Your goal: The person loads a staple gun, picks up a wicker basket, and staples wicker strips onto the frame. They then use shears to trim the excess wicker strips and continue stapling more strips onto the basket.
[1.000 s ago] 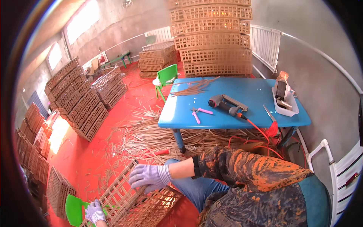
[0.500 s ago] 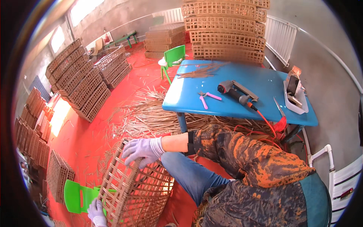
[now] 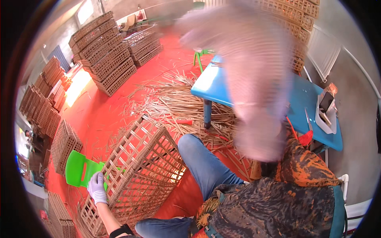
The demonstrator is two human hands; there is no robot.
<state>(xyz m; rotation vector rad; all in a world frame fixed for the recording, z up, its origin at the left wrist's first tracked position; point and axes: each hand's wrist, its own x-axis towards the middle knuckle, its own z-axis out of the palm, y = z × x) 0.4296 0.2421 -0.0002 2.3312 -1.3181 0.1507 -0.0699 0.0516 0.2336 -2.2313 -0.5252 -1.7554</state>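
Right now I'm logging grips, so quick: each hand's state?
Left hand: closed on the edge of the woven crate.
Right hand: raised before the camera, too blurred to tell open or closed.

My left hand (image 3: 96, 187) wears a matt knit-cloth glove (image 3: 97, 193) at the edge of the basket (image 3: 139, 160), whose woven cane-like strips look rough. Left of the basket, the chair (image 3: 75, 168) is smooth plastic; right of it, my jeans (image 3: 206, 170) are matt denim. Beyond the basket lie dry, rough strips (image 3: 178, 101); farther right stands a glossy, smooth table (image 3: 210, 85). Under the basket, the red floor covering (image 3: 103, 115) has a slight sheen.
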